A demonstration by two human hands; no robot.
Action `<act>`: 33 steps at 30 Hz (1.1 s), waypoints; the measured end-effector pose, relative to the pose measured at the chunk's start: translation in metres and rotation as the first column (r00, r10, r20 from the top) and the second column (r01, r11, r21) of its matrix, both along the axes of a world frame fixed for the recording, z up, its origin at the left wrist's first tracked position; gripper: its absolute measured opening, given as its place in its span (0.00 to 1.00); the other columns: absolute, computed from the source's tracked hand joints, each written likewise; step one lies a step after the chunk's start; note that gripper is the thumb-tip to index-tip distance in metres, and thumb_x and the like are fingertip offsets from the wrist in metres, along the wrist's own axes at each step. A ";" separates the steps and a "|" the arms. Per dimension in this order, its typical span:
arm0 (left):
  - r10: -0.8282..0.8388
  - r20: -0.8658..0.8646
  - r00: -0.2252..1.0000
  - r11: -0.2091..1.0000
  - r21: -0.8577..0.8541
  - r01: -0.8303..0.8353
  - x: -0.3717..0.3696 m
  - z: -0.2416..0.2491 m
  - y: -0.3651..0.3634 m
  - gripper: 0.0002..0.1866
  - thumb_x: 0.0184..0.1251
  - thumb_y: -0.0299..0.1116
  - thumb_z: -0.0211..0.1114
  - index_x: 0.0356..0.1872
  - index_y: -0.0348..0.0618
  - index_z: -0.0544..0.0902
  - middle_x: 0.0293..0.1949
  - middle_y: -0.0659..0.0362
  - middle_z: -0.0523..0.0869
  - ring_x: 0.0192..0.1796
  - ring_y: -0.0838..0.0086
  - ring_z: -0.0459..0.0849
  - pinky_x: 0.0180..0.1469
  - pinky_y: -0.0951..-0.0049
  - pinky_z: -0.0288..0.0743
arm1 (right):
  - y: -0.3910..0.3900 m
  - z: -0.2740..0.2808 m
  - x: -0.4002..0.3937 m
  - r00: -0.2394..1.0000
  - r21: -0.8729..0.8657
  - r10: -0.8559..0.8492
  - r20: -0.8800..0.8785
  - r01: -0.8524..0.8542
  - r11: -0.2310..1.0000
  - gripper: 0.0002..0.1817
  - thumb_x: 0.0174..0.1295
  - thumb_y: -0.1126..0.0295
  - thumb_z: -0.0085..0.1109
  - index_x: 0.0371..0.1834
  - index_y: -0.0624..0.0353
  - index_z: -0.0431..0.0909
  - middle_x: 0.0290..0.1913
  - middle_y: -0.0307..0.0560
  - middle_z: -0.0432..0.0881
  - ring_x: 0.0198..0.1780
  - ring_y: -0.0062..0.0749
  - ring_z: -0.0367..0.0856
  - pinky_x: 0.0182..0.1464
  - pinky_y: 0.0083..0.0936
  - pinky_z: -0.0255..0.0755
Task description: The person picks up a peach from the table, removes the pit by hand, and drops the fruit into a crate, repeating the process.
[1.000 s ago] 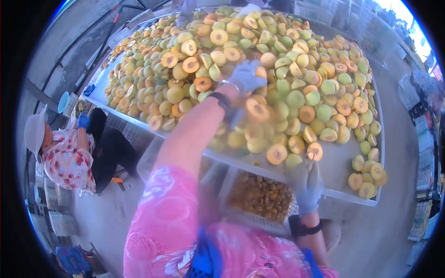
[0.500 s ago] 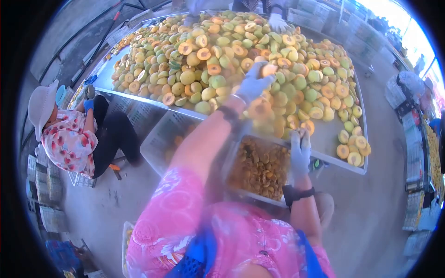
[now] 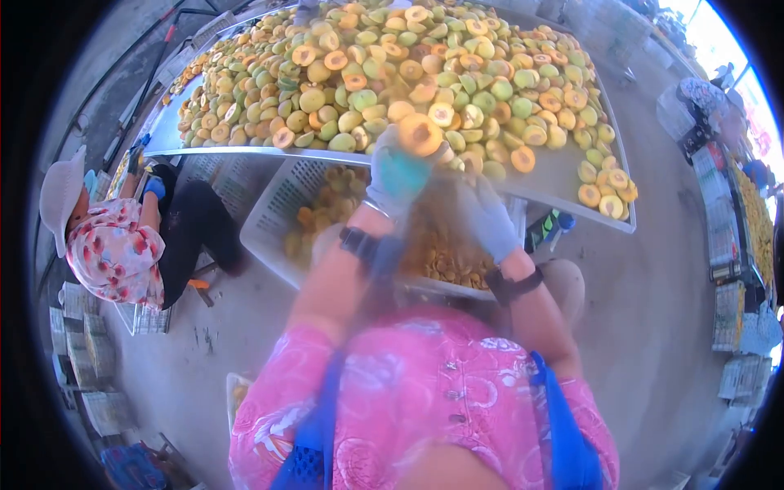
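Note:
My left hand (image 3: 398, 173), gloved, is closed on a halved fruit (image 3: 420, 135) with its orange cut face up, at the near edge of the fruit pile. Close by on the right, my gloved right hand (image 3: 483, 214) has its fingers pressed together and pointing up at the table edge; blur hides what they hold, if anything. Yellow-green fruit, whole and halved, is heaped on the metal table (image 3: 563, 189). Below my hands is a bin of brown pieces (image 3: 453, 265). A white crate (image 3: 265, 216) of fruit stands to its left.
At the left, a person in a hat (image 3: 114, 257) sits with blue-gloved hands near the table's corner. Crates (image 3: 82, 327) are stacked at the far left, and more crates (image 3: 719, 237) line the right. Another person (image 3: 706, 98) is at the upper right.
My left hand has drawn back from the pile toward me with the fruit. My right hand has moved left, closer to it. The view has shifted, and the white crate's fruit shows more.

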State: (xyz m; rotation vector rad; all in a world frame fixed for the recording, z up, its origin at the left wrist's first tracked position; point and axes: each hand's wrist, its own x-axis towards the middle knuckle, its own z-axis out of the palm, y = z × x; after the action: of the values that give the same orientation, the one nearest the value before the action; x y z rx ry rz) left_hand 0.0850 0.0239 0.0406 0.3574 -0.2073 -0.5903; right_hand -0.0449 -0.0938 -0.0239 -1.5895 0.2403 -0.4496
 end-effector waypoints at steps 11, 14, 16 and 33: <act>0.077 0.817 0.571 0.787 0.302 -0.538 -0.058 0.002 0.017 0.06 0.66 0.24 0.57 0.41 0.37 0.80 0.38 0.56 0.81 0.40 0.66 0.80 0.43 0.72 0.74 | 0.029 0.053 -0.031 0.981 -0.798 -0.067 0.181 0.186 0.573 0.14 0.69 0.60 0.52 0.47 0.59 0.69 0.39 0.65 0.83 0.43 0.65 0.80 0.44 0.51 0.72; 0.025 0.603 0.797 0.910 0.317 -0.268 -0.066 0.000 0.023 0.07 0.66 0.24 0.57 0.43 0.38 0.79 0.42 0.54 0.79 0.44 0.67 0.79 0.46 0.73 0.72 | 0.033 0.069 -0.039 0.979 -0.706 -0.130 -0.159 -0.020 0.708 0.18 0.67 0.61 0.54 0.55 0.61 0.75 0.48 0.57 0.83 0.51 0.52 0.82 0.52 0.37 0.74; -0.028 0.450 0.893 0.963 0.252 -0.096 -0.068 -0.002 0.029 0.09 0.67 0.24 0.56 0.46 0.38 0.78 0.44 0.55 0.78 0.46 0.70 0.77 0.47 0.74 0.72 | 0.031 0.062 -0.041 0.994 -0.693 -0.063 -0.090 -0.017 0.721 0.17 0.70 0.59 0.51 0.53 0.60 0.76 0.44 0.54 0.86 0.50 0.49 0.82 0.53 0.38 0.72; -0.011 0.439 0.898 0.945 0.299 -0.135 -0.067 -0.041 0.026 0.18 0.75 0.32 0.54 0.62 0.36 0.70 0.51 0.58 0.77 0.53 0.73 0.75 0.56 0.73 0.71 | 0.026 0.067 -0.047 0.994 -0.755 -0.026 -0.110 -0.066 0.652 0.21 0.71 0.52 0.47 0.51 0.59 0.74 0.43 0.68 0.82 0.47 0.65 0.80 0.49 0.53 0.72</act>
State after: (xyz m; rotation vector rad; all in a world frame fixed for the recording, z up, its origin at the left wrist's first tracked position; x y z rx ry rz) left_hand 0.0175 0.0502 -0.0005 0.8162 -0.5322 -0.4719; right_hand -0.0918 -0.0674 0.0436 -2.4608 0.1138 -0.4721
